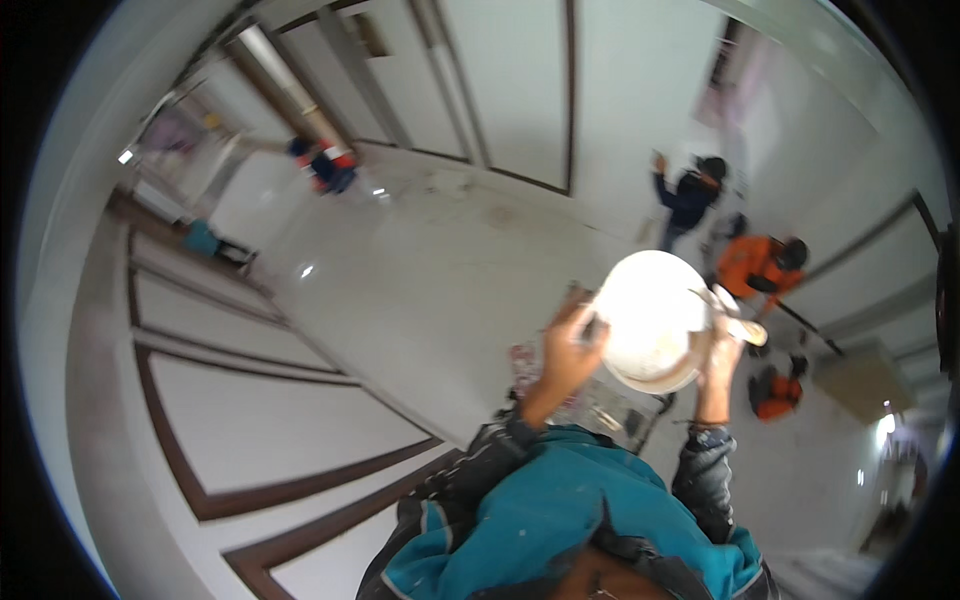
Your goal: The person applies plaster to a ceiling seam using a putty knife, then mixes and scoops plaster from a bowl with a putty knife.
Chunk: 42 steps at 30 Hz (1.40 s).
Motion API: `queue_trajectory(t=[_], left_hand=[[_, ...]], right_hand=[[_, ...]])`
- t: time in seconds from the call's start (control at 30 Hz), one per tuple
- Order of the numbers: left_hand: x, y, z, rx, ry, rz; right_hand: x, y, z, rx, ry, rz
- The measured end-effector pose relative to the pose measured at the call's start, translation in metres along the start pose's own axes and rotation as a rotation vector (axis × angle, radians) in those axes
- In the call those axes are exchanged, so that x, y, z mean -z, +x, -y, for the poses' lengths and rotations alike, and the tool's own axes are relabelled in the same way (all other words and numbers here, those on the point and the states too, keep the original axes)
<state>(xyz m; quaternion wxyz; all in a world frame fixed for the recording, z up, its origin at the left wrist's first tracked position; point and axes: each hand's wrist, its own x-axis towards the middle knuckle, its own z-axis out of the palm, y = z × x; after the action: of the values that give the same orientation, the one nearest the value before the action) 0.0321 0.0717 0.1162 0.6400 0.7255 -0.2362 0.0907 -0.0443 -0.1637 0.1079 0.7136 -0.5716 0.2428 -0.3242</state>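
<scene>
A round white bucket (650,322) is held up in front of me, its inside bright white with a tan smear near the lower rim. My left hand (574,345) grips its left side, fingers curled against the wall. On the opposite side, my right hand (722,345) is closed at the rim. A hand tool with a tan handle (746,331) sticks out to the right from that hand, and its thin dark end reaches over the bucket's edge. Blur hides the tool's exact kind and how the right fingers share it with the bucket.
Two people work close by at right, one in dark clothes (690,195) and one in orange (755,265). Another orange-clad person (778,392) is below them. Further people are at far left. Assorted items (608,415) lie on the floor beneath the bucket. Panelled walls (290,420) run along the left.
</scene>
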Motion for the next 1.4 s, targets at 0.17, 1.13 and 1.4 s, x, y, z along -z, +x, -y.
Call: queue_trajectory(t=[0.17, 1.13, 1.4], left_hand=[[0.009, 0.004, -0.023, 0.094, -0.290, 0.006], [0.045, 0.007, -0.015, 0.726, -1.033, 0.096], [0.026, 0.005, -0.020, 0.559, -0.981, 0.000]], right_hand=[[-0.013, -0.017, 0.050, -0.099, 0.213, 0.036], [-0.051, -0.019, 0.117, 0.472, -0.745, 0.595], [-0.076, -0.041, 0.120, 0.426, -0.683, 0.457]])
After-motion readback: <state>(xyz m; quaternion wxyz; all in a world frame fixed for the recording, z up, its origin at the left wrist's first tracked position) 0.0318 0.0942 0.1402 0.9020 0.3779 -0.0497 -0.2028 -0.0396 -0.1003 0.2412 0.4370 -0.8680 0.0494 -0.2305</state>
